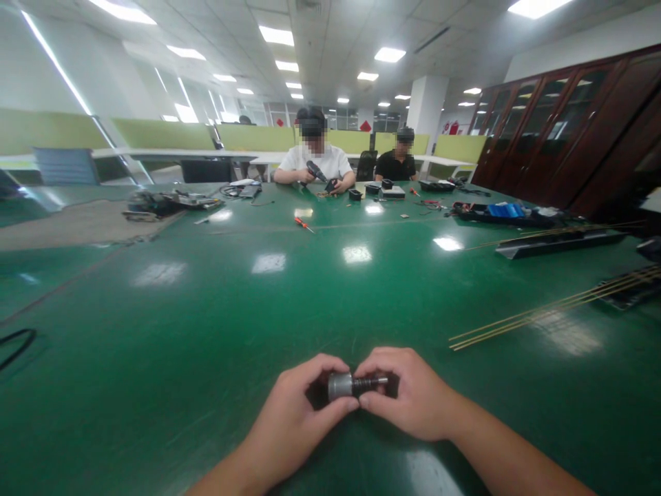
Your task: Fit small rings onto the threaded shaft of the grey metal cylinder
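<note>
Between my two hands, just above the green tabletop, lies a small metal cylinder with a dark ribbed shaft [340,386]; its exact kind I cannot tell. My left hand [297,406] is closed around the wide silver end, thumb in front and fingers behind. From the other side, my right hand [413,396] pinches the dark ribbed section near where it meets the cylinder. A thin bright tip of the shaft points right, toward my right palm. The fingertips of both hands nearly meet at the middle of the part.
The green table [206,310] stretches ahead. Thin brass-coloured rods [542,310] and a dark metal channel [562,242] lie at right. Farther off are an orange screwdriver [304,224] and a tool tray [509,213]. Two people sit opposite; one holds a power drill [316,171].
</note>
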`<state>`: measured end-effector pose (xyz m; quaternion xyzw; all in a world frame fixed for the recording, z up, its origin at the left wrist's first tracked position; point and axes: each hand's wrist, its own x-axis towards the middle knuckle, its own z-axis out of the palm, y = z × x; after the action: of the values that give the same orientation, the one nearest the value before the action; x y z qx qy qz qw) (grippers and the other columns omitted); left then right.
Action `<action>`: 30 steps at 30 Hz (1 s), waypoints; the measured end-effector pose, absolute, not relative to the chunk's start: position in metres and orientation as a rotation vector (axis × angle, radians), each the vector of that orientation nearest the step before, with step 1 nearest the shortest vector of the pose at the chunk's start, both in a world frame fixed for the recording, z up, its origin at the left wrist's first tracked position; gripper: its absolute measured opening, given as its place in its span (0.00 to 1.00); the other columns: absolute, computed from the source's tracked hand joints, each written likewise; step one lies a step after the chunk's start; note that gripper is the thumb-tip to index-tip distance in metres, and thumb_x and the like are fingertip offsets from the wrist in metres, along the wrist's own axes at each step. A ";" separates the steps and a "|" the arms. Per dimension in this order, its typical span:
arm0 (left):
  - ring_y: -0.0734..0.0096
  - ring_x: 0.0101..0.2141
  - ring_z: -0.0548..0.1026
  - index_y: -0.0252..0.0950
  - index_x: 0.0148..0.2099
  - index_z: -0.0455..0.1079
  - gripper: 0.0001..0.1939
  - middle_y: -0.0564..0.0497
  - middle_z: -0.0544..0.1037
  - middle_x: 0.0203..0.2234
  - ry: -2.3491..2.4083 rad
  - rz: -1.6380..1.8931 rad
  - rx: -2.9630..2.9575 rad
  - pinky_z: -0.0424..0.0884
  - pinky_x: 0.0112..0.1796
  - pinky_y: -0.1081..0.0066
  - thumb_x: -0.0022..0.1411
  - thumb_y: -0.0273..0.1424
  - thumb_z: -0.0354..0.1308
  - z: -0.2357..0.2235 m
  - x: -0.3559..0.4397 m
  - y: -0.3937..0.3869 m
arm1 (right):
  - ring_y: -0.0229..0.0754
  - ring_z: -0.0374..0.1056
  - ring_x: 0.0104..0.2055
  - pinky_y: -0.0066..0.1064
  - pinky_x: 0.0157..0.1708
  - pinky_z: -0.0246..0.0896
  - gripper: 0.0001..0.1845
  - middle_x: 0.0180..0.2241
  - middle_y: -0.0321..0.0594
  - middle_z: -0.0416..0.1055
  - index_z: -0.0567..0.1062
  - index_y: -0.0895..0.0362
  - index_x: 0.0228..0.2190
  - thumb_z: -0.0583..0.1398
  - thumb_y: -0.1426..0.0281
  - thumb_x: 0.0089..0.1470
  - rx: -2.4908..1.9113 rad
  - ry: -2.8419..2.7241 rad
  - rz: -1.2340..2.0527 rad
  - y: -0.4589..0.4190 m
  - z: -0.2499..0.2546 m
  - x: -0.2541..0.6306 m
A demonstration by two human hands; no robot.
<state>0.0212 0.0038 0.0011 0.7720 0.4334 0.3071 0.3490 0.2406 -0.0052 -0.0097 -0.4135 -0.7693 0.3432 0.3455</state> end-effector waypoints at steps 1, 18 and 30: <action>0.67 0.35 0.76 0.41 0.42 0.75 0.09 0.55 0.80 0.33 1.130 0.792 1.997 0.68 0.38 0.71 0.57 0.31 0.66 0.001 0.022 0.004 | 0.40 0.69 0.31 0.30 0.33 0.60 0.09 0.30 0.35 0.74 0.80 0.53 0.37 0.67 0.71 0.50 -1.072 -1.995 0.889 -0.005 -0.009 0.241; 0.67 0.35 0.76 0.44 0.43 0.75 0.09 0.56 0.80 0.34 1.168 0.769 2.034 0.66 0.38 0.71 0.59 0.32 0.66 -0.004 0.023 0.000 | 0.40 0.69 0.31 0.30 0.33 0.58 0.04 0.29 0.35 0.75 0.80 0.54 0.33 0.66 0.73 0.51 -1.103 -1.995 0.862 -0.004 -0.008 0.240; 0.67 0.35 0.76 0.44 0.44 0.75 0.10 0.57 0.80 0.34 1.188 0.767 2.062 0.66 0.37 0.71 0.59 0.33 0.67 -0.007 0.023 0.000 | 0.40 0.69 0.31 0.29 0.33 0.58 0.03 0.29 0.35 0.76 0.80 0.55 0.32 0.66 0.73 0.51 -1.118 -1.989 0.880 -0.004 -0.008 0.241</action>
<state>0.0227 0.0004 -0.0066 0.7827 0.4510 0.2912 0.3150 0.2415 -0.0038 -0.0081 -0.4298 -0.7646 0.3383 0.3410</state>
